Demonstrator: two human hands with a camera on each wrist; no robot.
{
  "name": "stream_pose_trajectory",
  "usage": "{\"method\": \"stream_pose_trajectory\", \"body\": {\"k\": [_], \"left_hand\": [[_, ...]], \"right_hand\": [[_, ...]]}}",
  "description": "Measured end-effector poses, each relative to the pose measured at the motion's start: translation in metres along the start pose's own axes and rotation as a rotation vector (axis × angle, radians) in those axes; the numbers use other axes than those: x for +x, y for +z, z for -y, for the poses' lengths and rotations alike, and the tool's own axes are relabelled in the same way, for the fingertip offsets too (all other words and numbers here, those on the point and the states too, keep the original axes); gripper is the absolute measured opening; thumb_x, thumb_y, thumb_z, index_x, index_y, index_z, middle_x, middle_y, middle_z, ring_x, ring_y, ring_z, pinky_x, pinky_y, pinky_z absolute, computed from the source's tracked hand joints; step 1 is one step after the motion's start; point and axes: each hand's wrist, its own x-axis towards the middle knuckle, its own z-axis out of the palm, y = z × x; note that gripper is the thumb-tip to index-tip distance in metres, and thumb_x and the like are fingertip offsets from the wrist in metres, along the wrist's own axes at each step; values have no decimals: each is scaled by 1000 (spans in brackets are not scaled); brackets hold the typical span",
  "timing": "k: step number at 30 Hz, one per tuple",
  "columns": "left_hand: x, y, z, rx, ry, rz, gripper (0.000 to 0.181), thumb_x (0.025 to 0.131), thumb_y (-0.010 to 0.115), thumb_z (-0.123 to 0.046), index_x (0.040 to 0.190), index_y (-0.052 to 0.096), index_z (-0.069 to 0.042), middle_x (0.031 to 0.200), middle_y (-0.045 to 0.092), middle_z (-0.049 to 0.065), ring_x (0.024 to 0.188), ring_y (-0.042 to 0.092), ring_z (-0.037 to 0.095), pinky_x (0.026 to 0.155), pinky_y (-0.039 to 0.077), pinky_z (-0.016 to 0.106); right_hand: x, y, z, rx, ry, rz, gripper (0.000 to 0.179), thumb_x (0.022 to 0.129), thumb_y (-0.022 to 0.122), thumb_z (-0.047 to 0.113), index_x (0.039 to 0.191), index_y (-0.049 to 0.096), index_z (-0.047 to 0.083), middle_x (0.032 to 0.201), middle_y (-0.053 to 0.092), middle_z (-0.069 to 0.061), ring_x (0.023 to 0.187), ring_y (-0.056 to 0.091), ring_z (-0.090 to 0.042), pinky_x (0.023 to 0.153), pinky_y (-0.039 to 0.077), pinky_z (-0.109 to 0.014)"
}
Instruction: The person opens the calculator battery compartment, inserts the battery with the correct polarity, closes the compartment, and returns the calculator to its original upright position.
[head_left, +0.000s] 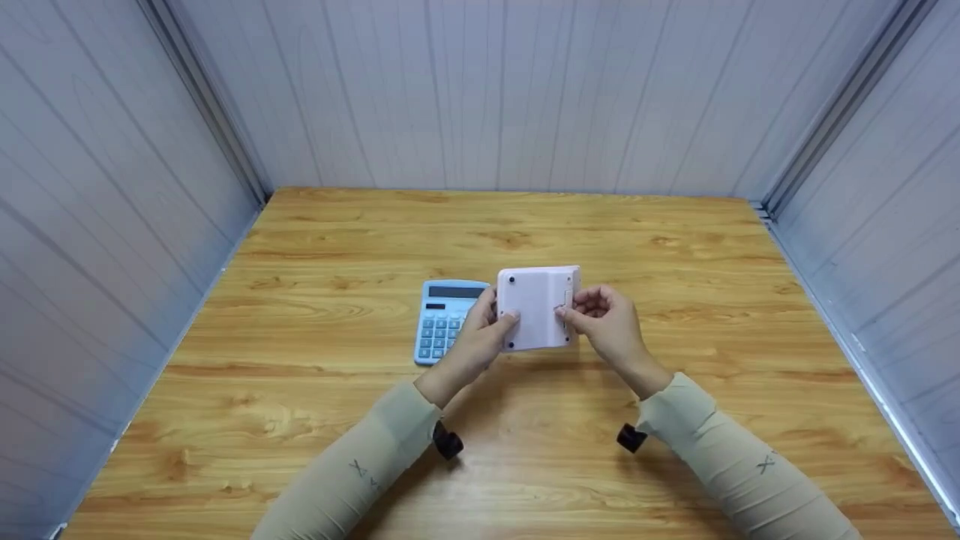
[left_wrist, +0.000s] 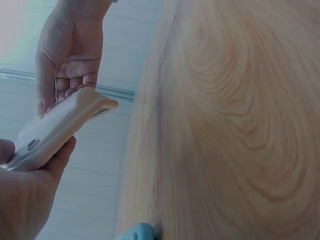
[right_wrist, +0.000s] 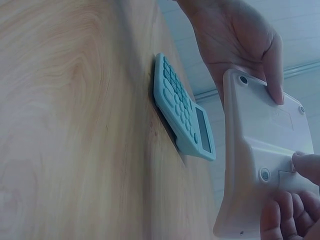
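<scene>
A pale pink calculator [head_left: 536, 292] is held up off the table with its back turned toward me; round feet sit near its corners. My left hand [head_left: 478, 336] grips its left edge, thumb on the back and fingers behind. At the right edge is my right hand [head_left: 613, 330], its thumb pressing beside the small battery cover [head_left: 568, 298] and its other fingers curled at that edge. The right wrist view shows this thumb [right_wrist: 306, 162] right at the cover's edge. The calculator's keys face away in the head view.
A light blue calculator [head_left: 435, 326] lies face up on the wooden table [head_left: 315, 300], partly behind my left hand and wrist. Pale panel walls [head_left: 480, 97] enclose the table at the back and both sides. Black wrist cameras [head_left: 631, 438] hang under both sleeves.
</scene>
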Motion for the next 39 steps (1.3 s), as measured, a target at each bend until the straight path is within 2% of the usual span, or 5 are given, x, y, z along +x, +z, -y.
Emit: {"method": "stream_pose_trajectory", "body": {"k": [9,18,23,28,39], "left_hand": [[0,-1,1,-3,-4,31,53,114,44,-6,166,34,-8,156,56,23,144,59,39,112,58,54],[-2,-1,0,-10,-7,-15,52,113,44,-5,164,34,-4,156,58,23,144,60,40,112,58,54],[-1,-2,-1,-19,9,-13,51,113,44,-5,164,35,-4,155,58,23,142,62,38,111,59,53],[-1,-2,0,-22,29,-9,50,112,44,-3,162,36,-1,152,60,26,138,64,38,109,60,53],[-1,-3,0,-37,-13,5,49,114,43,-7,163,36,-7,155,60,19,141,64,36,109,60,53]], "right_hand": [[-1,-1,-1,-5,-11,-2,25,89,86,0,102,65,-5,89,66,-4,81,61,-14,64,59,-20],[-2,-4,-4,46,-27,14,19,94,80,-1,109,70,-7,93,71,-4,82,65,-12,70,59,-20],[1,-10,-5,-27,18,9,38,94,83,10,125,67,-5,114,68,-11,98,61,-17,82,54,-20],[3,-14,-6,-42,88,66,56,97,82,18,143,59,-6,127,62,-18,106,61,-19,87,55,-18],[4,-15,-8,-11,78,90,51,97,82,12,138,60,-9,117,65,-15,96,65,-14,80,60,-20]]}}
